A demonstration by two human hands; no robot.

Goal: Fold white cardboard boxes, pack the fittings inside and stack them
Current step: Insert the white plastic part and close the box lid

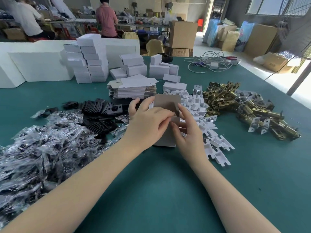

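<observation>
A small white cardboard box [165, 140] stands on the green table [159, 190], its grey-lined lid flap [167, 102] raised. My left hand [148, 120] grips the box's left side, fingers curled at its open top. My right hand [186, 130] holds the right side, thumb and forefinger pinching the box's rim. A brass-coloured fitting part shows just inside the opening. Flat box blanks [134, 89] lie stacked behind. Brass latch fittings [239, 108] are heaped at the right. White card inserts [202, 113] lie beside the box.
Black plates [99, 108] and clear bagged parts [42, 145] cover the left. Folded white boxes [90, 64] are stacked at the back, beside large white cartons [37, 66]. Cables [208, 63] lie far right. Two people work at a bench behind.
</observation>
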